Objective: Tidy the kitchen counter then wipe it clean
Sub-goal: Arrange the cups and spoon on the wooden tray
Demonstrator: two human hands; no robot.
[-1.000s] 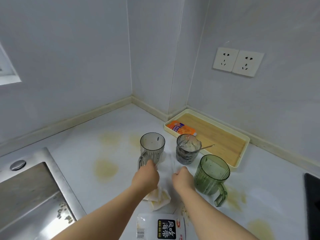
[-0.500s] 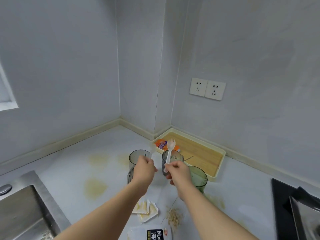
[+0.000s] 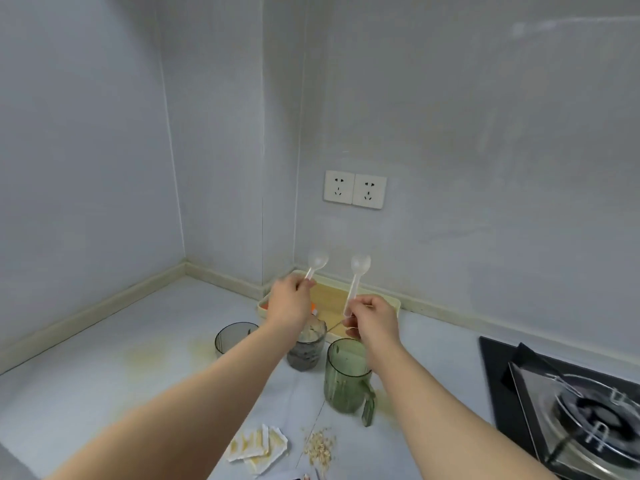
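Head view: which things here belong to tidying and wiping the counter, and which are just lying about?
Job: left hand and right hand, pinching the left spoon and right spoon; grey cup; dirty cup; green mug; torn wrappers; spilled crumbs; yellow stains; tray.
Just there: wall sockets; gas hob.

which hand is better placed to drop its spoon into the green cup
Right, probably. The right hand pinches its clear spoon almost directly above the green cup, while the left hand with the other spoon hangs over the grey cup farther left.
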